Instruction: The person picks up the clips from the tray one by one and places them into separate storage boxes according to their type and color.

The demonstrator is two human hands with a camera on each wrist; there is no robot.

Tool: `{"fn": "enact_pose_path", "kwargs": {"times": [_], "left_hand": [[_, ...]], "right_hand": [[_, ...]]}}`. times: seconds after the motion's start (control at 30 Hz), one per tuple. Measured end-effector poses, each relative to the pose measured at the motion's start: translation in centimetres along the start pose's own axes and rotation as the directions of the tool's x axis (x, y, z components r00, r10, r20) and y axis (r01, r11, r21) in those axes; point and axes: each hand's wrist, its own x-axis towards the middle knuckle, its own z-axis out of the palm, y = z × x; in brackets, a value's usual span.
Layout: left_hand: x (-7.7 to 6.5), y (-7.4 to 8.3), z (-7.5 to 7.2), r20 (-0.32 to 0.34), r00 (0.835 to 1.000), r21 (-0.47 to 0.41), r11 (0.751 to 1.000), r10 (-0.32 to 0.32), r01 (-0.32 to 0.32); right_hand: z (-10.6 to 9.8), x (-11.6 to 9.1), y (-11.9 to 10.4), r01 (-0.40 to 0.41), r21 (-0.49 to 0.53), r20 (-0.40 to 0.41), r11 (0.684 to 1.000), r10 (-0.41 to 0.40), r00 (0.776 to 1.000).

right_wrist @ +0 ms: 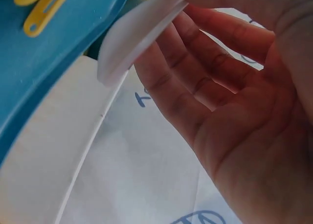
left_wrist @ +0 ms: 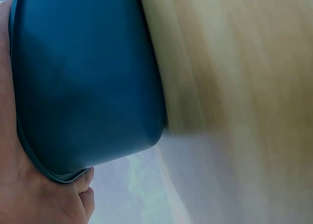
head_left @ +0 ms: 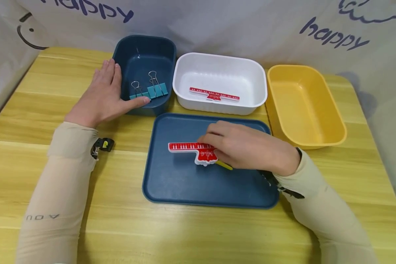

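My right hand pinches a red-and-white piano-key page clip above the dark blue tray. In the right wrist view, the clip's white underside shows between thumb and fingers. Partly hidden beneath that hand, a yellow piece lies on the tray; the right wrist view shows yellow pieces with holes. My left hand rests on the left rim of the dark blue bin, fingers extended, thumb over its front edge. Inside the bin are teal binder clips.
Behind the tray stands a white bin with another red piano-key clip in it. A yellow bin stands to its right. All sit on a wooden table, with a white cloth hanging behind.
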Motion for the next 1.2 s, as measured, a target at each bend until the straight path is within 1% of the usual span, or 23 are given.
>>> {"fn": "enact_pose_path", "kwargs": {"times": [0.23, 0.4, 0.6, 0.8, 1.03, 1.2], "left_hand": [[0.0, 0.0, 0.0, -0.005, 1.0, -0.005, 1.0, 0.003, -0.003], [0.0, 0.0, 0.0, -0.002, 1.0, -0.01, 1.0, 0.0, 0.0], [0.1, 0.0, 0.0, -0.006, 1.0, -0.006, 1.0, 0.004, -0.004], [0.1, 0.0, 0.0, -0.008, 1.0, -0.002, 1.0, 0.007, -0.007], [0.1, 0.1, 0.1, -0.006, 1.0, 0.003, 1.0, -0.003, 0.003], [0.1, 0.1, 0.1, -0.006, 1.0, 0.001, 1.0, -0.003, 0.003]], "right_hand": [[-0.7, -0.2, 0.5, -0.001, 0.009, -0.035, 1.0, 0.001, 0.999], [-1.2, -0.1, 0.6, 0.014, 0.004, -0.065, 1.0, -0.014, 0.998], [-1.9, 0.1, 0.9, 0.036, 0.022, -0.09, 0.999, -0.034, 0.995], [-2.2, 0.3, 1.3, 0.055, 0.017, -0.133, 0.998, -0.052, 0.99], [-2.3, 0.7, 1.8, 0.028, 0.015, -0.141, 0.999, -0.026, 0.99], [-2.7, 0.8, 1.9, 0.022, 0.006, -0.152, 1.0, -0.021, 0.988]]}}
